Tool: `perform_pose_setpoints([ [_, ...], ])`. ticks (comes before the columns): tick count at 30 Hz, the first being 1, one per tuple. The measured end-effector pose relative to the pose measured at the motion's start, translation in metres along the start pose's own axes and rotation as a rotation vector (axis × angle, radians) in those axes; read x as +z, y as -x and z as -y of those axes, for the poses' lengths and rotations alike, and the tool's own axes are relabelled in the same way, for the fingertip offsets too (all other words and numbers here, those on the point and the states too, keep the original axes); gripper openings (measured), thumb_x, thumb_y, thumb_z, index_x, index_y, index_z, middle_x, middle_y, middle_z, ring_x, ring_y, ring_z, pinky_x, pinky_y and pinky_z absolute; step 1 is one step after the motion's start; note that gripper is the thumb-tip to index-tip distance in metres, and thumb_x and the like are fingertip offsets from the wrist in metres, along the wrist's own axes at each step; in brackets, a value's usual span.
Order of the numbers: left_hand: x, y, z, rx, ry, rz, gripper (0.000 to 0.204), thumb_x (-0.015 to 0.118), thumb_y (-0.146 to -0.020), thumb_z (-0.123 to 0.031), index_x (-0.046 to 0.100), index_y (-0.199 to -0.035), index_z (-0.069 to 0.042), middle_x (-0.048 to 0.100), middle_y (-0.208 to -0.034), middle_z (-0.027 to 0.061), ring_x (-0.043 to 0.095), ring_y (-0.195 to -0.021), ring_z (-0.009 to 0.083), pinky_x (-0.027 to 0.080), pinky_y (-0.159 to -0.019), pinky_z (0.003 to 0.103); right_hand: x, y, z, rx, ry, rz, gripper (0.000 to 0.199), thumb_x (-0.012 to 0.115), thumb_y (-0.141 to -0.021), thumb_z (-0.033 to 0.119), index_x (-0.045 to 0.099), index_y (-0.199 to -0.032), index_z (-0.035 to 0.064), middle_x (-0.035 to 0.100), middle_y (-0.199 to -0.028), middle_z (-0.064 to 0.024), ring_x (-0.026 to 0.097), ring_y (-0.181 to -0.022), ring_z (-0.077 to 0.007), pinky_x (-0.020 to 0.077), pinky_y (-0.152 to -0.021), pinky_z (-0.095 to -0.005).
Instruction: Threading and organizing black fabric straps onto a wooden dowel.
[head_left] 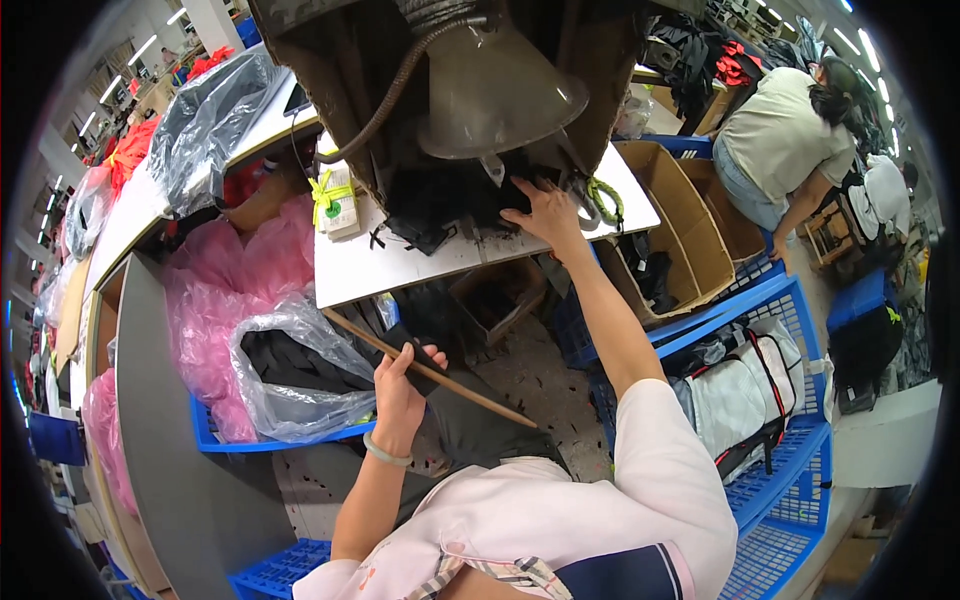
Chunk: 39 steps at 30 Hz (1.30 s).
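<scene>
My left hand (398, 392), below the front edge of the white tabletop (385, 278), is closed around a thin wooden stick (482, 400) that slants down to the right. Dark cloth beside its fingertips is hard to make out. My right hand (552, 212) rests on the tabletop with fingers apart, touching black material in the shadow under a grey funnel-shaped hood (495, 95). Several small black pieces (425, 218) lie left of it. Just right of it is a loop wrapped in yellow-green (608, 203). A bundle of cards tied with yellow ribbon (336, 200) sits at the tabletop's left.
A blue crate holds a clear plastic bag of black cloth (305, 355), beside pink plastic sheeting (240, 270). Cardboard boxes (680, 220) and blue baskets (790, 440) with a white-and-black bag (745, 385) stand at right. Another person (785, 140) bends over farther right.
</scene>
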<state>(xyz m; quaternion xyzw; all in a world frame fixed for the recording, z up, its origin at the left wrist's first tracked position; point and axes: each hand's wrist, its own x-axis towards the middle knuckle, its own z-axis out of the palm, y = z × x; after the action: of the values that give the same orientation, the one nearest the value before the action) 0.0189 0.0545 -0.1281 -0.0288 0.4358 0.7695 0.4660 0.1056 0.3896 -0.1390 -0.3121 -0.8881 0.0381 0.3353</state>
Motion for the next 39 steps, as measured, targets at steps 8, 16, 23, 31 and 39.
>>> perform_pose_setpoints([
  [8,-0.014,0.0,-0.006,0.014,-0.03,-0.072,0.012,0.054,-0.091,-0.01,0.049,-0.092,0.0,0.06,-0.085,0.0159,0.062,-0.078,0.0289,0.052,-0.076,0.043,0.011,-0.002,-0.004,-0.088,0.281,0.011,0.045,0.068,-0.067,0.032,0.063,-0.111,0.0198,0.066,-0.082,-0.0141,0.064,-0.069,-0.0331,0.0508,-0.063,-0.0435],
  [16,-0.01,0.009,-0.008,0.052,-0.051,-0.077,0.012,0.055,-0.09,-0.01,0.048,-0.093,0.0,0.06,-0.085,0.0163,0.062,-0.077,0.0287,0.053,-0.075,0.042,-0.001,-0.014,-0.004,-0.186,0.257,0.104,0.04,0.07,-0.066,0.022,0.063,-0.105,0.0132,0.062,-0.07,-0.011,0.063,-0.065,-0.0318,0.0476,-0.056,-0.0417],
  [23,-0.019,0.011,-0.005,0.043,-0.019,-0.065,0.009,0.053,-0.091,-0.009,0.047,-0.091,-0.003,0.061,-0.082,0.0157,0.063,-0.076,0.0278,0.053,-0.075,0.042,-0.006,-0.003,-0.012,-0.082,0.168,-0.082,0.043,0.069,-0.065,0.014,0.059,-0.107,0.0121,0.064,-0.08,-0.0116,0.063,-0.07,-0.0313,0.0493,-0.062,-0.0403],
  [31,-0.031,0.009,-0.011,0.087,-0.058,-0.093,0.01,0.053,-0.091,-0.011,0.046,-0.089,-0.003,0.062,-0.083,0.016,0.064,-0.075,0.0277,0.055,-0.073,0.041,-0.067,0.078,0.065,-0.108,-0.281,-0.329,0.054,0.062,-0.058,-0.004,0.061,-0.111,0.0037,0.064,-0.109,-0.015,0.062,-0.099,-0.0326,0.0505,-0.083,-0.0378],
  [39,-0.03,0.02,-0.021,0.126,0.02,-0.119,0.011,0.054,-0.091,-0.011,0.048,-0.092,-0.002,0.062,-0.083,0.0153,0.064,-0.076,0.0275,0.054,-0.075,0.041,0.022,0.014,0.141,-0.363,-0.196,-0.303,0.046,0.06,-0.062,0.001,0.06,-0.108,0.0059,0.062,-0.11,-0.0131,0.061,-0.098,-0.0294,0.05,-0.082,-0.037],
])
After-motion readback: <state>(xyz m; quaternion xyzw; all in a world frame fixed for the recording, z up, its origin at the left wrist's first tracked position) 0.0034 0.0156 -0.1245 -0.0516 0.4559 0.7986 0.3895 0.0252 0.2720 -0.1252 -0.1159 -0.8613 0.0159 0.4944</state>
